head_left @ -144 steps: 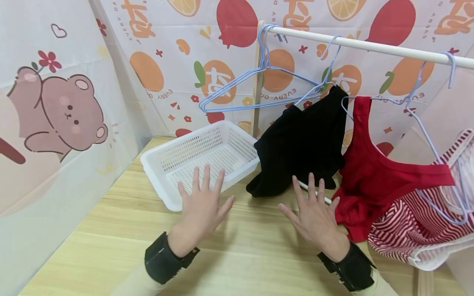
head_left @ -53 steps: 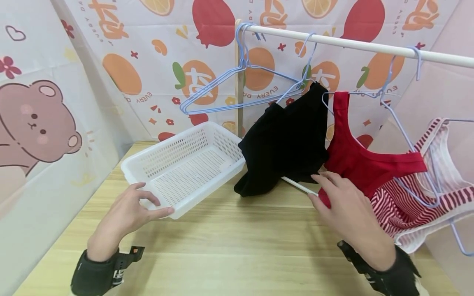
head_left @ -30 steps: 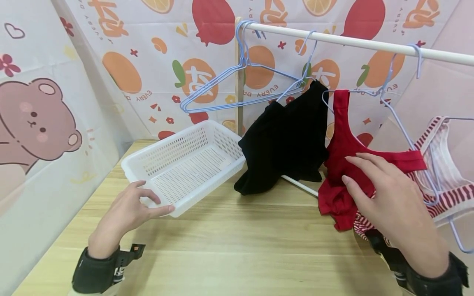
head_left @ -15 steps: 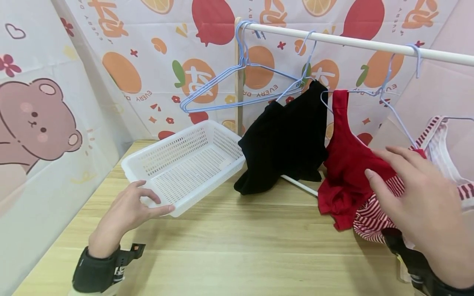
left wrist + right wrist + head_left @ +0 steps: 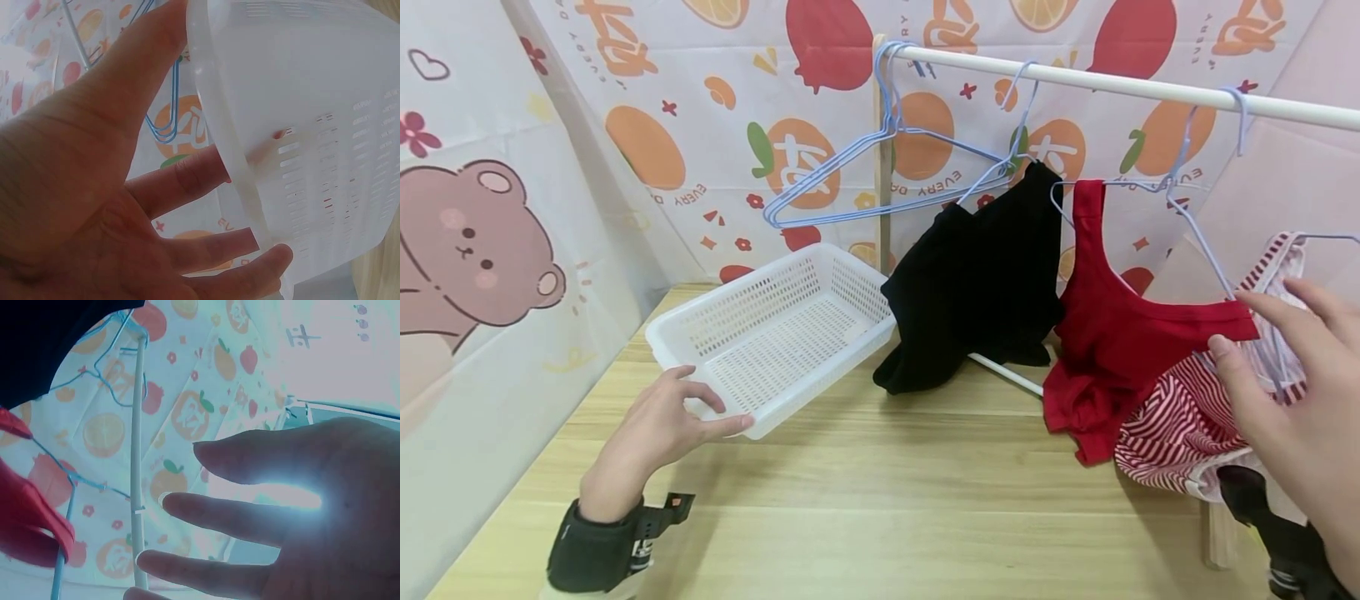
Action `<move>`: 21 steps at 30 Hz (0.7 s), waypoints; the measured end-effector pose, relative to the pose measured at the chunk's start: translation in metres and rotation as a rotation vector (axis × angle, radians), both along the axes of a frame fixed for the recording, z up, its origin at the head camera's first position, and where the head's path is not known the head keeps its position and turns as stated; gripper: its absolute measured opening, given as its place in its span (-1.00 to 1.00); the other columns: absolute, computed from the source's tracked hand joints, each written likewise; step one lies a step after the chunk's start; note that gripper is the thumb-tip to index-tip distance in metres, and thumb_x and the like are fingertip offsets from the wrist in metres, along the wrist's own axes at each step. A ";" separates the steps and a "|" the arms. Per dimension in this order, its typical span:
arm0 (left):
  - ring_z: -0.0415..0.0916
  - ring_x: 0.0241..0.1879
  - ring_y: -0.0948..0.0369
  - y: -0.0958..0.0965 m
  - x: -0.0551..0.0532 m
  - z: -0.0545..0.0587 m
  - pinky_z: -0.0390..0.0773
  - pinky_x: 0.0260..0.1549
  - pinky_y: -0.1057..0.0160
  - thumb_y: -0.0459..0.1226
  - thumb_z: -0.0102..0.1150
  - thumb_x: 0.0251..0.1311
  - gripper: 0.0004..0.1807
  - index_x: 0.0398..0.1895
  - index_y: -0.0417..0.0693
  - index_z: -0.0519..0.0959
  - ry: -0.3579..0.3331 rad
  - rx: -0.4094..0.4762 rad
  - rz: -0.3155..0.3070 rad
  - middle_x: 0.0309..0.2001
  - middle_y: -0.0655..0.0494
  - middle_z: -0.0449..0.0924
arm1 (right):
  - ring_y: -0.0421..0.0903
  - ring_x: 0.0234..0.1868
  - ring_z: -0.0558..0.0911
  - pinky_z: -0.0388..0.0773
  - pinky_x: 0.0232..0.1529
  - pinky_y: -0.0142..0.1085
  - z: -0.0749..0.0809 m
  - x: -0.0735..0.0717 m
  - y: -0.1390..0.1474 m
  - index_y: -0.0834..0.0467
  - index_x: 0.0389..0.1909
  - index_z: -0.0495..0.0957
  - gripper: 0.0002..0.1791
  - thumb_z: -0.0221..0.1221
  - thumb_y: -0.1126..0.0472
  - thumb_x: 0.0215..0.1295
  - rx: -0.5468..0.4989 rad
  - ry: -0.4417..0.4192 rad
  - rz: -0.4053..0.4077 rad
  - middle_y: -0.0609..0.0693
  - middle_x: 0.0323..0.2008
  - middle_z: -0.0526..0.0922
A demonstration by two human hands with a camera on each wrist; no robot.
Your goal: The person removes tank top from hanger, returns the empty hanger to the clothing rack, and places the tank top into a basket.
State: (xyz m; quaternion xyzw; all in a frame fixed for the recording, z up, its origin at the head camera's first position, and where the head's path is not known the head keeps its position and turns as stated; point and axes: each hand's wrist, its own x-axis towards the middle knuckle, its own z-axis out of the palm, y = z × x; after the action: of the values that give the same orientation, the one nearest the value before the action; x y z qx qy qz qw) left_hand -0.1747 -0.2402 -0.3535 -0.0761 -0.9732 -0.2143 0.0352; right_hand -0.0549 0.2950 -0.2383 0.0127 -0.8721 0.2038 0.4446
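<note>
My left hand holds the near left corner of a white perforated plastic basket, which stands on the wooden table. In the left wrist view, the thumb and fingers lie on either side of the basket rim. My right hand is in the air at the far right with fingers spread and nothing in it. It overlaps a red-and-white striped garment and sits close to the strap of a red tank top. Both garments hang on blue hangers.
A white rail on a wooden post crosses the back. A black garment hangs left of the red top. Several bare blue hangers hang at the rail's left end. Printed fabric lines the back.
My left hand went from flat over the table to gripping the basket corner. My right hand has moved right, past the black and red garments. The basket stays put over the last second.
</note>
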 end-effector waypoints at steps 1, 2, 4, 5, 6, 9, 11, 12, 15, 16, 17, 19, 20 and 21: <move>0.35 0.25 -0.48 0.000 0.000 0.000 0.48 -0.01 -0.25 0.15 0.62 -0.14 -0.51 -0.45 -0.08 0.75 -0.003 0.002 0.001 0.33 -0.63 0.31 | 0.40 0.49 0.30 0.10 0.56 0.24 0.000 0.000 0.001 0.34 0.27 0.55 -0.50 0.22 0.17 0.38 -0.009 0.004 -0.001 0.40 0.44 0.37; 0.35 0.25 -0.48 0.000 0.000 0.000 0.48 0.00 -0.25 0.15 0.62 -0.14 -0.50 -0.44 -0.08 0.75 -0.004 0.003 0.002 0.33 -0.63 0.31 | 0.39 0.50 0.30 0.10 0.56 0.23 0.000 0.000 0.001 0.35 0.26 0.54 -0.50 0.22 0.18 0.38 -0.016 0.008 -0.003 0.40 0.44 0.37; 0.33 0.25 -0.50 -0.001 0.001 0.000 0.48 0.01 -0.27 0.15 0.62 -0.14 -0.49 -0.44 -0.09 0.75 -0.010 0.009 0.001 0.33 -0.64 0.30 | 0.39 0.50 0.29 0.08 0.57 0.21 0.001 -0.001 0.002 0.39 0.24 0.54 -0.51 0.22 0.24 0.35 -0.032 0.021 0.003 0.44 0.43 0.37; 0.33 0.24 -0.50 -0.001 0.001 0.000 0.47 0.01 -0.28 0.16 0.62 -0.15 -0.49 -0.44 -0.09 0.75 -0.013 0.009 0.001 0.33 -0.65 0.30 | 0.38 0.51 0.28 0.08 0.58 0.21 0.001 -0.001 0.002 0.39 0.24 0.53 -0.51 0.22 0.26 0.34 -0.037 0.017 -0.007 0.44 0.43 0.36; 0.33 0.24 -0.51 -0.001 0.001 -0.001 0.48 0.01 -0.27 0.17 0.62 -0.15 -0.49 -0.44 -0.08 0.75 -0.015 0.008 0.002 0.33 -0.65 0.30 | 0.37 0.51 0.28 0.08 0.58 0.21 0.002 -0.001 0.002 0.40 0.25 0.53 -0.51 0.22 0.29 0.33 -0.043 0.014 -0.016 0.44 0.44 0.35; 0.35 0.23 -0.50 -0.001 0.001 -0.001 0.48 -0.01 -0.26 0.17 0.62 -0.16 -0.49 -0.45 -0.07 0.75 -0.009 0.009 -0.001 0.32 -0.65 0.31 | 0.36 0.53 0.25 0.04 0.58 0.24 0.003 -0.001 0.003 0.41 0.25 0.52 -0.50 0.21 0.31 0.32 -0.049 -0.001 -0.045 0.45 0.44 0.34; 0.36 0.23 -0.49 -0.001 0.001 -0.002 0.49 -0.01 -0.25 0.16 0.62 -0.16 -0.51 -0.46 -0.06 0.75 0.002 0.007 -0.003 0.31 -0.65 0.32 | 0.34 0.55 0.23 0.00 0.59 0.25 0.004 -0.001 0.003 0.41 0.26 0.51 -0.50 0.20 0.29 0.34 -0.051 -0.006 -0.047 0.45 0.44 0.34; 0.37 0.23 -0.49 0.000 0.001 -0.002 0.49 -0.02 -0.25 0.15 0.63 -0.15 -0.51 -0.46 -0.06 0.75 0.006 0.006 -0.004 0.31 -0.64 0.33 | 0.33 0.57 0.21 -0.03 0.59 0.27 0.004 -0.001 0.003 0.41 0.27 0.50 -0.49 0.20 0.29 0.34 -0.048 -0.011 -0.050 0.45 0.46 0.32; 0.37 0.23 -0.49 0.000 0.000 -0.001 0.49 -0.01 -0.25 0.14 0.63 -0.15 -0.52 -0.46 -0.06 0.75 0.010 0.002 -0.003 0.31 -0.64 0.33 | 0.27 0.61 0.14 -0.07 0.58 0.31 0.005 -0.002 0.004 0.40 0.32 0.47 -0.46 0.18 0.30 0.34 -0.035 -0.016 -0.046 0.43 0.50 0.27; 0.36 0.24 -0.49 0.000 0.000 -0.001 0.49 -0.01 -0.26 0.14 0.63 -0.15 -0.52 -0.45 -0.06 0.75 0.006 0.002 -0.003 0.31 -0.65 0.32 | 0.28 0.62 0.13 -0.05 0.57 0.32 0.005 -0.001 0.003 0.38 0.35 0.45 -0.45 0.17 0.31 0.35 -0.032 -0.024 -0.056 0.40 0.53 0.23; 0.36 0.24 -0.50 0.000 0.000 -0.001 0.49 -0.01 -0.26 0.15 0.63 -0.15 -0.51 -0.45 -0.07 0.75 -0.001 0.002 0.000 0.32 -0.65 0.32 | 0.28 0.62 0.12 -0.01 0.55 0.34 0.005 -0.001 0.003 0.36 0.38 0.42 -0.45 0.14 0.31 0.38 -0.013 -0.024 -0.068 0.37 0.55 0.21; 0.35 0.23 -0.50 0.000 0.000 0.000 0.49 -0.01 -0.26 0.16 0.62 -0.15 -0.50 -0.44 -0.06 0.75 -0.012 0.004 0.003 0.33 -0.64 0.31 | 0.38 0.47 0.32 0.26 0.54 0.00 0.004 -0.003 0.006 0.30 0.45 0.36 -0.46 0.03 0.32 0.48 0.010 -0.016 -0.067 0.43 0.49 0.26; 0.35 0.23 -0.50 0.000 0.001 0.000 0.49 -0.01 -0.26 0.17 0.62 -0.16 -0.49 -0.44 -0.06 0.75 -0.016 0.006 0.004 0.33 -0.64 0.30 | 0.23 0.35 0.48 0.45 0.42 -0.22 0.004 -0.004 0.009 0.30 0.47 0.33 -0.47 -0.03 0.32 0.52 0.044 0.002 -0.065 0.47 0.40 0.36; 0.35 0.23 -0.50 0.000 0.001 0.000 0.49 -0.02 -0.26 0.18 0.62 -0.16 -0.48 -0.43 -0.06 0.75 -0.022 0.008 0.006 0.33 -0.63 0.30 | 0.21 0.24 0.52 0.40 0.37 -0.45 0.003 -0.006 0.012 0.26 0.49 0.30 -0.48 -0.10 0.32 0.56 0.053 0.014 -0.072 0.48 0.37 0.36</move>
State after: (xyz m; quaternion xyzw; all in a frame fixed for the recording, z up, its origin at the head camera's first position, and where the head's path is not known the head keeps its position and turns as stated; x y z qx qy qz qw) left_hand -0.1741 -0.2402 -0.3534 -0.0706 -0.9729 -0.2187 0.0254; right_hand -0.0609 0.3070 -0.2357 -0.0055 -0.8740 0.1643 0.4573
